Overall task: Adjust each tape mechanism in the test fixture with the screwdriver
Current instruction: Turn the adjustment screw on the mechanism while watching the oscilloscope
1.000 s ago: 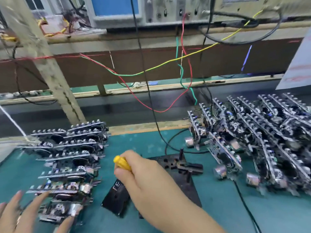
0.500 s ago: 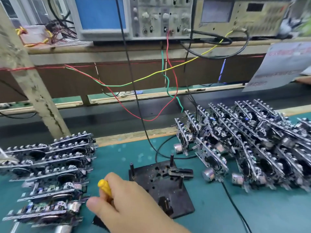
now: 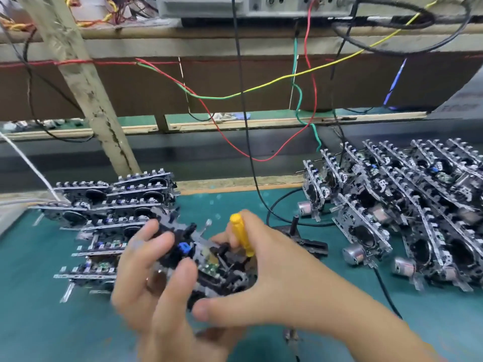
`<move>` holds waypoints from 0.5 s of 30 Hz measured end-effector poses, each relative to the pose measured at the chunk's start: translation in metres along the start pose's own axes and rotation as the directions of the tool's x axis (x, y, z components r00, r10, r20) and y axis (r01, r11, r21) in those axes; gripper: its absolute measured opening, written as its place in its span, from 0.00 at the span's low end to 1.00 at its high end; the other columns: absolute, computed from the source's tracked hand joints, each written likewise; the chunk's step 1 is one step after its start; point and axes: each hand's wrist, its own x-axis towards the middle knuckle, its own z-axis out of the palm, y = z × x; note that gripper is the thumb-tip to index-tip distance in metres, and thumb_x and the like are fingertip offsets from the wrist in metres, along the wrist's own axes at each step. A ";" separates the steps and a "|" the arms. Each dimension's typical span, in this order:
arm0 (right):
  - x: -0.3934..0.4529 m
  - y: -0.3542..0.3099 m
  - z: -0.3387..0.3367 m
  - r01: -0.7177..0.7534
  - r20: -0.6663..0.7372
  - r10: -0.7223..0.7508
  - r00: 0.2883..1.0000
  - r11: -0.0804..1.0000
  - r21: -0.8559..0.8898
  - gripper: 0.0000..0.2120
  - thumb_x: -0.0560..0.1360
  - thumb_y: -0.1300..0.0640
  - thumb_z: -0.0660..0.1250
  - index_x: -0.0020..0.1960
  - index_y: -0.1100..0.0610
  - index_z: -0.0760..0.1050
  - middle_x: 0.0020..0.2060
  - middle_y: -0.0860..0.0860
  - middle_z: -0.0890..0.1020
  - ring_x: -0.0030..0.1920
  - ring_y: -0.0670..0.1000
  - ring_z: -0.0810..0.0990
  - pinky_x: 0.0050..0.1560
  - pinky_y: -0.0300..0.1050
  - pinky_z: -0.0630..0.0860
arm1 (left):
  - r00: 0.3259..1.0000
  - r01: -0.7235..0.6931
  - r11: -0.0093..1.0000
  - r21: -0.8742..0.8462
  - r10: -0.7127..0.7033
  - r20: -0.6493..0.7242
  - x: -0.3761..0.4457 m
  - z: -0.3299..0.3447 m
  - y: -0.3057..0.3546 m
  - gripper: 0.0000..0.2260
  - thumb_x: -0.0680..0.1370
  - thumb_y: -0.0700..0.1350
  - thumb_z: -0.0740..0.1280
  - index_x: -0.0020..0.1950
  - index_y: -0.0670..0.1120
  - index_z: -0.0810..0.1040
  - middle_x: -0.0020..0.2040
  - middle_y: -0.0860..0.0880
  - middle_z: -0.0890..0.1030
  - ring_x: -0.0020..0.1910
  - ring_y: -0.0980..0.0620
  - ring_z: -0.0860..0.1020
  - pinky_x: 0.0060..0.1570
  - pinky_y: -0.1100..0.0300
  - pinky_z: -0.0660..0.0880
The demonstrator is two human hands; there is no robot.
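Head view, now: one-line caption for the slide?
Both hands, left hand and right hand, hold a tape mechanism above the test fixture, yellow screwdriver tucked in the right.

The green-topped counter [image 3: 39, 322] carries a stack of tape mechanisms [image 3: 109, 210] at left, another batch [image 3: 418, 205] at right, and a black test fixture [image 3: 308, 241] between.

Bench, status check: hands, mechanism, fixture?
Both hands grip one tape mechanism; right hand also holds yellow screwdriver. Left hand underneath. Test fixture behind, partly hidden.
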 end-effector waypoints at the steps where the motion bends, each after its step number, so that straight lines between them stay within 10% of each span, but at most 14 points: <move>1: 0.000 0.006 -0.008 -0.015 -0.038 0.015 0.999 1.000 -0.017 0.32 0.54 0.29 0.74 0.48 0.42 0.65 0.56 0.37 0.79 0.53 0.38 0.77 0.57 0.47 0.77 | 0.997 0.009 1.000 0.017 -0.010 0.071 -0.002 -0.002 -0.004 0.36 0.74 0.38 0.71 0.80 0.53 0.62 0.75 0.45 0.66 0.68 0.31 0.71 0.63 0.40 0.73; 3: 0.001 0.018 -0.025 -0.057 -0.141 0.037 0.989 0.988 -0.144 0.34 0.51 0.27 0.71 0.49 0.41 0.64 0.55 0.36 0.78 0.54 0.37 0.77 0.57 0.44 0.75 | 0.930 0.137 0.989 -0.046 -0.113 0.351 0.009 -0.011 -0.015 0.48 0.71 0.52 0.78 0.83 0.55 0.52 0.80 0.47 0.60 0.76 0.35 0.64 0.71 0.41 0.67; 6: 0.006 0.043 -0.050 -0.103 -0.207 0.016 0.978 0.903 -0.417 0.36 0.53 0.30 0.74 0.50 0.45 0.61 0.51 0.41 0.77 0.51 0.43 0.76 0.51 0.43 0.74 | 0.630 0.464 0.878 0.114 -0.418 0.655 0.025 -0.018 -0.032 0.56 0.68 0.60 0.78 0.82 0.61 0.40 0.80 0.64 0.59 0.79 0.61 0.59 0.72 0.62 0.63; 10: 0.017 0.068 -0.054 -0.083 -0.119 0.014 0.993 0.793 -0.603 0.35 0.58 0.35 0.79 0.51 0.50 0.61 0.44 0.45 0.74 0.45 0.46 0.73 0.43 0.42 0.71 | 0.314 0.460 0.829 0.318 -0.487 0.815 0.026 -0.010 -0.052 0.58 0.68 0.56 0.80 0.76 0.71 0.33 0.74 0.77 0.59 0.72 0.77 0.57 0.60 0.84 0.52; 15: 0.025 0.084 -0.053 -0.050 -0.070 0.010 0.997 0.800 -0.598 0.35 0.59 0.36 0.79 0.51 0.50 0.63 0.45 0.45 0.74 0.47 0.48 0.74 0.49 0.46 0.73 | 0.196 0.443 0.813 0.377 -0.498 0.845 0.036 0.003 -0.062 0.56 0.68 0.56 0.80 0.79 0.69 0.39 0.70 0.78 0.65 0.67 0.72 0.66 0.57 0.78 0.60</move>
